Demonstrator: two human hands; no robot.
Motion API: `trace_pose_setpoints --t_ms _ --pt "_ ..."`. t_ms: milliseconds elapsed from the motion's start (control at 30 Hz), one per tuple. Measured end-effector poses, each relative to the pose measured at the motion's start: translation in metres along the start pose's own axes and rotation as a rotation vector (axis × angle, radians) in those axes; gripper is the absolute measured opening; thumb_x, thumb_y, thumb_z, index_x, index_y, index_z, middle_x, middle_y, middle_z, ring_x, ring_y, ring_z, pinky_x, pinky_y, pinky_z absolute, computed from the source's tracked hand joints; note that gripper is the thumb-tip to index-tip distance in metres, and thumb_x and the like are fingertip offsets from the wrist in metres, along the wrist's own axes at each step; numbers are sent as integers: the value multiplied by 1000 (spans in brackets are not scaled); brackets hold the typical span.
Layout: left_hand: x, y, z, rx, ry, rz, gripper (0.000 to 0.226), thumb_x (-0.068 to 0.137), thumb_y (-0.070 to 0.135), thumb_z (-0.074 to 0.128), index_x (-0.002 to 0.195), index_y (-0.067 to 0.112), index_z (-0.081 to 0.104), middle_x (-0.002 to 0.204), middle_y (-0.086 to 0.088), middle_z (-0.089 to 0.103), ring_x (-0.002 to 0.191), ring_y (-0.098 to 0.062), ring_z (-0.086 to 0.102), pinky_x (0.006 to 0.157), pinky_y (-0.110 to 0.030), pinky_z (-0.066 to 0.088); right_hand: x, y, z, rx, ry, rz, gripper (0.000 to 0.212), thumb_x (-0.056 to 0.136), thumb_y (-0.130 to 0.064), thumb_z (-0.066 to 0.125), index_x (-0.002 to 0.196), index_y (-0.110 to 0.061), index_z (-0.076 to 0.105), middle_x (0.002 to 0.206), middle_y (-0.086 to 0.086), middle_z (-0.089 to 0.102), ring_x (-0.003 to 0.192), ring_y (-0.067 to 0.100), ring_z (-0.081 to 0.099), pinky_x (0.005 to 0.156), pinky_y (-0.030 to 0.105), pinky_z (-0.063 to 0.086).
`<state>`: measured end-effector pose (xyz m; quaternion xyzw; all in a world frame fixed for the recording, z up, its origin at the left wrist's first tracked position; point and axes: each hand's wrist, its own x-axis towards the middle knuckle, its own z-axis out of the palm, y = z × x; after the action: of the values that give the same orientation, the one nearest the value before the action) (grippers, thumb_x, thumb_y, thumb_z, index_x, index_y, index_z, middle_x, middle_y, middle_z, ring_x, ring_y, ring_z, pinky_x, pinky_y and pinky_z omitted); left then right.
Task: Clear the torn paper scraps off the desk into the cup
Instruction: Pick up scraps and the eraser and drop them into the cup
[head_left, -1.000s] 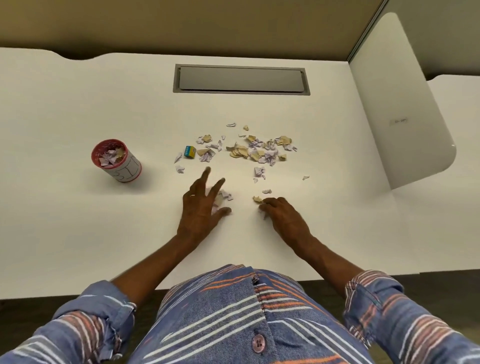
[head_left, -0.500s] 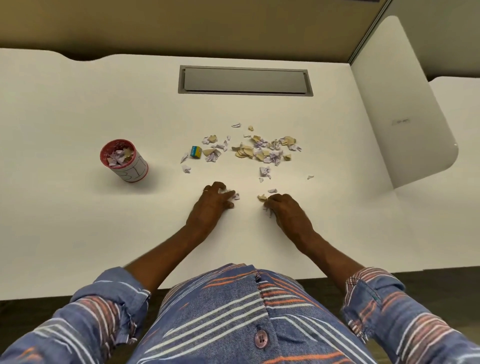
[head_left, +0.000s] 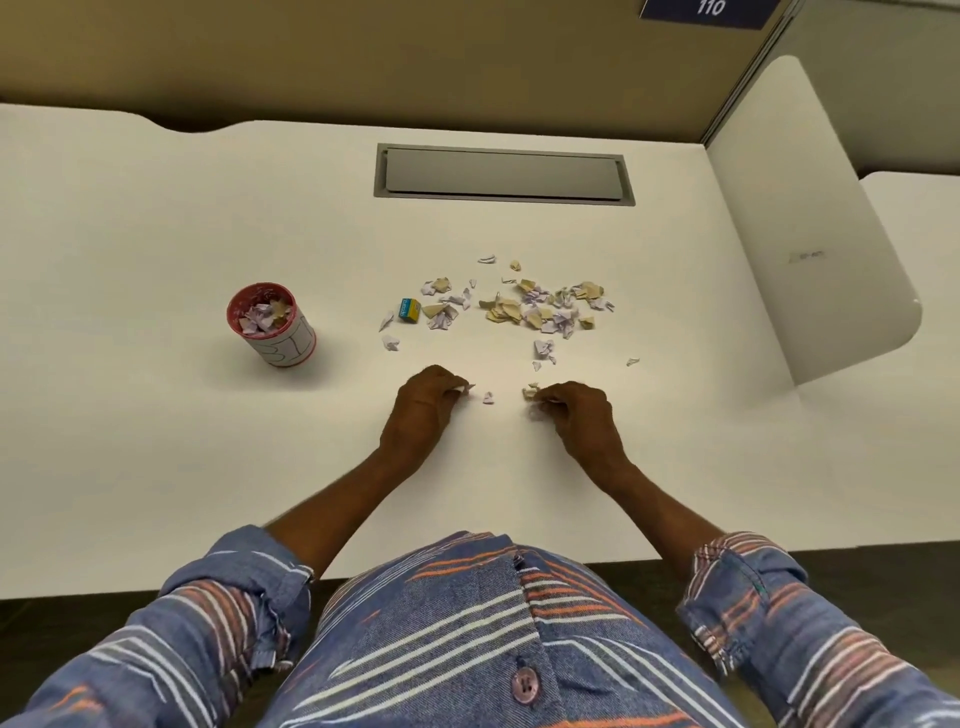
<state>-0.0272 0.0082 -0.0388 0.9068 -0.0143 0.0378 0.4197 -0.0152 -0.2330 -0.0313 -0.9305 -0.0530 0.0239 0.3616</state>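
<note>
Torn paper scraps (head_left: 540, 309), lilac and tan, lie strewn across the middle of the white desk (head_left: 156, 441). A red-rimmed cup (head_left: 271, 323) stands at the left, partly filled with scraps. My left hand (head_left: 423, 402) rests on the desk below the pile, fingers curled around white scraps that peek out at the fingertips. My right hand (head_left: 576, 413) is beside it, fingers pinched on a few scraps. One small loose scrap (head_left: 488, 398) lies between the two hands.
A small blue and yellow box (head_left: 409, 309) sits at the pile's left edge. A grey cable hatch (head_left: 503, 174) is set into the desk at the back. A white divider panel (head_left: 810, 223) rises on the right.
My left hand went from spread flat to closed around scraps. My right hand stayed curled over its scraps. The view shifted slightly.
</note>
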Motion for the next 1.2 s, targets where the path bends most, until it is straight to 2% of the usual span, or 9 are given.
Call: trace_pose_setpoints --t_ms 100,233,400,600,667,800,933,1133,1200 --pt "0 -1 -15 -170 56 -126 17 92 6 63 104 8 74 99 -4 72 91 -15 68 84 -22 52 9 -12 4 159 -12 172 15 85 -4 72 97 -10 79 99 5 79 88 -2 68 76 -4 42" --pt "5 -2 -43 -374 178 -191 19 89 3 63 98 14 76 88 0 73 80 -15 70 76 -31 60 16 -27 11 346 -31 287 11 86 -12 75 95 -15 80 90 3 79 75 7 69 79 23 56" --pt "16 -13 -99 -403 390 -178 17 89 5 63 95 12 76 89 -6 74 83 -21 71 76 -37 62 21 -46 28 567 -63 384 16 84 -10 79 99 -11 79 92 9 78 75 12 68 78 28 60" --pt "23 -44 -176 -165 590 -162 17 84 11 64 93 16 77 92 2 72 85 -5 67 79 -14 52 21 -59 46 745 -85 453 24 84 -2 76 108 1 74 94 16 73 81 19 67 76 24 58" --pt "23 -55 -194 -93 563 -184 18 85 14 63 95 21 77 96 4 72 89 -6 66 80 -16 51 21 -62 51 746 -86 457 23 85 -2 75 107 1 74 93 17 72 83 22 65 79 27 57" --pt "25 -71 -211 58 397 -239 22 87 11 60 104 13 75 105 -6 71 99 -21 66 87 -34 55 22 -67 60 745 -86 479 21 85 -1 75 106 0 74 94 16 73 83 23 65 87 37 56" --pt "30 -75 -211 153 230 -326 25 89 12 59 110 10 73 115 -11 68 108 -27 63 91 -37 54 21 -76 65 751 -85 483 21 85 -2 74 106 0 74 98 19 73 88 25 66 93 42 56" --pt "31 -72 -212 119 177 -200 42 82 -3 53 111 20 72 117 -6 68 109 -22 61 84 -27 49 26 -111 73 758 -129 446 24 85 -4 76 109 0 74 99 20 75 87 24 68 90 40 58" --pt "32 -76 -214 112 177 -187 45 82 -6 52 116 18 70 121 -7 67 115 -23 60 91 -29 49 32 -130 78 758 -162 414 25 85 -5 76 109 0 73 102 23 74 88 25 68 87 41 58"
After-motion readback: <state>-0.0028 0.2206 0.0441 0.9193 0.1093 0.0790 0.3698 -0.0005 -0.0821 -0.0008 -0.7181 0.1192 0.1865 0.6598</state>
